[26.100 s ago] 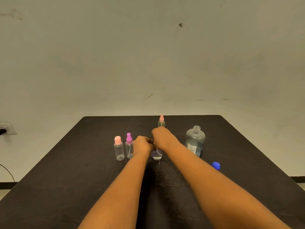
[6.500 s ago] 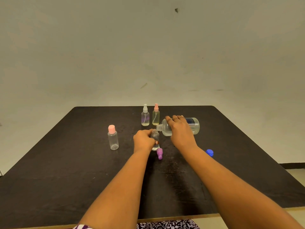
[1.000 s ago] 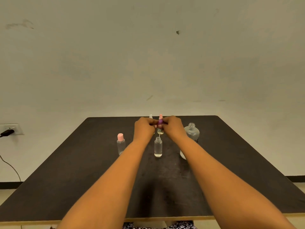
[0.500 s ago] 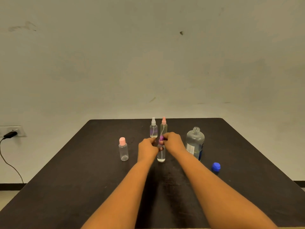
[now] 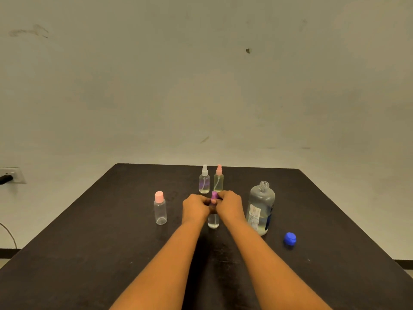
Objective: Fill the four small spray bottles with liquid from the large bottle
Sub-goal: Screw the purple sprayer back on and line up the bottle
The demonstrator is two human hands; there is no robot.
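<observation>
A small clear bottle (image 5: 213, 221) holding liquid stands mid-table. My left hand (image 5: 194, 206) grips its neck, and my right hand (image 5: 230, 205) pinches the purple spray top (image 5: 214, 195) sitting on that neck. Behind them stand a white-topped spray bottle (image 5: 204, 180) and a pink-topped spray bottle (image 5: 218, 179), both with liquid inside. A pink-capped clear bottle (image 5: 160, 208) looks empty at the left. The large bottle (image 5: 260, 208) stands uncapped at the right, about half full.
The large bottle's blue cap (image 5: 290, 238) lies on the black table (image 5: 89, 242) to the right. A wall socket with a plug (image 5: 9, 175) is at the far left, and a cable hangs below it.
Both hands have lowered the purple spray top onto the bottle's neck and closed in around it. The view has shifted slightly; the other bottles have not moved.
</observation>
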